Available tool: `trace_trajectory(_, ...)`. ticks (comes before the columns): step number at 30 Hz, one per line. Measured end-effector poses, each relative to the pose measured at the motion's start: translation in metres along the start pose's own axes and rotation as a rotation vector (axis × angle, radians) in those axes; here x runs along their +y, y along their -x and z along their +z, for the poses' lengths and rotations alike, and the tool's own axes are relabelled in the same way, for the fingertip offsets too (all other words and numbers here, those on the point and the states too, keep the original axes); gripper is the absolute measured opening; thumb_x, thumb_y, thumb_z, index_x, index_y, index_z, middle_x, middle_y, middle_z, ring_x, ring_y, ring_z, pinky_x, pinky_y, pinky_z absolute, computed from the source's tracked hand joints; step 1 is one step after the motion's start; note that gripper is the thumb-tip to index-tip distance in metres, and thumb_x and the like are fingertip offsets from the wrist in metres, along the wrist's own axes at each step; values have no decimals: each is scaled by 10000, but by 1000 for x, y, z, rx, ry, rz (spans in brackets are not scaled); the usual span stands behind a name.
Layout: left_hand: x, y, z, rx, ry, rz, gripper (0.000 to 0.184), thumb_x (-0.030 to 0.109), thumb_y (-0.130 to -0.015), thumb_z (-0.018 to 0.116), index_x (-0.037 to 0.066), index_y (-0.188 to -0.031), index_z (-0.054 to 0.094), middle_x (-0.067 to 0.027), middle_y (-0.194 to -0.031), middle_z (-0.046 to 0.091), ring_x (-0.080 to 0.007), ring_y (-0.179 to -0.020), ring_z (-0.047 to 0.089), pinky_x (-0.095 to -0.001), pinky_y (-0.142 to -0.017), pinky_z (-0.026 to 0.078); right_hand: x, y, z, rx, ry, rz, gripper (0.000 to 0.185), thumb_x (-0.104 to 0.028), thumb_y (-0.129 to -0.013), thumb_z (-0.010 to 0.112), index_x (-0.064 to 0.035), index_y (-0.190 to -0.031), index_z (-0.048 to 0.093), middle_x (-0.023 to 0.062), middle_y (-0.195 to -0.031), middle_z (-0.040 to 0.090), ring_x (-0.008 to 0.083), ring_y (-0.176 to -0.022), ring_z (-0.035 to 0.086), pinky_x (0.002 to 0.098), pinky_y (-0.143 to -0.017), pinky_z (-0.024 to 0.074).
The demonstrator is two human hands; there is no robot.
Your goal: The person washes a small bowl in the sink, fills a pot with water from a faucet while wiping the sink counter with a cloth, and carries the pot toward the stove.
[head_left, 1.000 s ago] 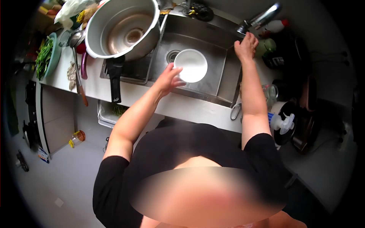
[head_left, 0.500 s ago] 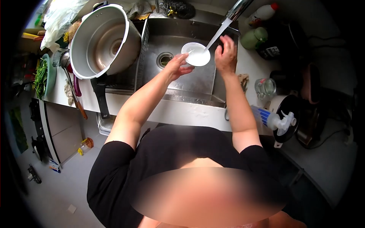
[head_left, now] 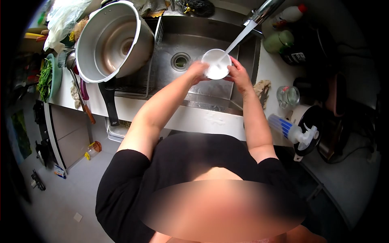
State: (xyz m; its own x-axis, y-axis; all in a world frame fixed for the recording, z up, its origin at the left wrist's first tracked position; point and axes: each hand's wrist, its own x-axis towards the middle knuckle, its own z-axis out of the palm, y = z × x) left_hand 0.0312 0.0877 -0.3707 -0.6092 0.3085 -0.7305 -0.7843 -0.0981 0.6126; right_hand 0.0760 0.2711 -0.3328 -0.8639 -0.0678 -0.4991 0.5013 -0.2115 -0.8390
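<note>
Both hands are around a small white bowl point(head_left: 217, 67) over the sink point(head_left: 210, 90), its mouth tilted up to the stream from the faucet point(head_left: 265, 14). Water runs into the bowl and splashes at its left rim. My right hand point(head_left: 240, 76) grips the right side, thumb at the rim and fingers behind. My left hand point(head_left: 197, 72) is closed at the left side, slightly blurred, with some fingers hidden under the bowl. The drain point(head_left: 180, 61) lies left of the hands.
A large pot point(head_left: 85, 56) with a black handle stands left of the sink, beside a wire rack point(head_left: 153, 60). Farther left are a ladle point(head_left: 83, 101) and a bowl of greens point(head_left: 54, 83). On the right are a glass jar point(head_left: 288, 96), a pump bottle point(head_left: 289, 128) and a cloth point(head_left: 262, 91).
My right hand has come from beside the water stream onto the bowl's right side. The bowl and my left hand have shifted slightly right. The camera view has also moved a little.
</note>
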Motion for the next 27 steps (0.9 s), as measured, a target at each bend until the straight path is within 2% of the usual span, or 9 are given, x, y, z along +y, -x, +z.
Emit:
trace_trajectory(3,17,-4,-3,19,-68,64,328,157,-877,536,78,-1195,526,-113,-1056,612,-248,-894,642,-383,-710,577,21,-23,-2,16,-195,26,459,-94,-889,427,-96,-1346,397,96,-1153,563,240,-999,602,431,-819,543)
trace_trajectory(5,28,0,-17,63,-99,62,321,164,-875,543,68,-1182,531,-100,-1060,611,-236,-897,643,-368,-699,575,47,-39,7,-19,-362,26,424,-94,-874,426,-72,-1298,434,105,-1169,552,249,-1000,598,444,-814,540)
trace_trajectory(9,21,6,-38,80,-67,-149,480,315,-859,590,31,-1233,495,-188,-1113,582,-299,-912,633,-390,-705,566,41,-22,11,-53,-232,190,376,-115,-879,427,-35,-1245,456,146,-1130,577,278,-970,615,450,-792,545)
trace_trajectory(11,13,8,-37,-55,36,-199,558,377,-830,638,57,-1246,446,-179,-1104,573,-306,-938,626,-382,-742,548,34,-25,-1,-57,-184,216,335,-134,-886,423,-29,-1198,487,154,-1071,609,269,-887,651,390,-720,566)
trace_trajectory(16,12,-2,-43,-25,214,-136,542,280,-851,597,43,-1292,388,-204,-1218,501,-331,-999,599,-446,-822,529,24,-38,12,-8,-45,144,306,-146,-910,433,-43,-1187,512,98,-1024,626,198,-852,647,311,-666,560)
trace_trajectory(20,-13,-1,-42,-92,421,-181,480,184,-820,594,32,-1240,418,-192,-1189,498,-335,-1114,511,-504,-974,426,20,-27,4,4,57,154,357,-171,-912,474,-80,-1256,496,63,-1016,629,160,-838,634,292,-628,555)
trace_trajectory(23,-20,-8,-21,-164,559,-125,474,146,-793,672,51,-1196,442,-163,-1172,516,-305,-1066,547,-464,-914,482,16,-24,-10,84,58,125,372,-189,-913,472,-84,-1269,492,62,-1025,631,160,-846,630,304,-623,553)
trace_trajectory(26,4,-1,-10,-153,401,40,428,151,-804,697,53,-1159,479,-116,-1122,564,-275,-998,590,-451,-896,499,17,-29,-10,98,-29,132,432,-210,-924,476,-56,-1323,416,83,-1088,608,185,-871,636,321,-645,560)
trace_trajectory(27,10,4,-5,-19,193,143,457,189,-795,720,58,-1162,482,-109,-1163,548,-255,-987,595,-458,-844,517,18,-29,-13,119,-51,128,461,-212,-925,482,-42,-1343,386,94,-1112,601,195,-889,637,326,-653,565)
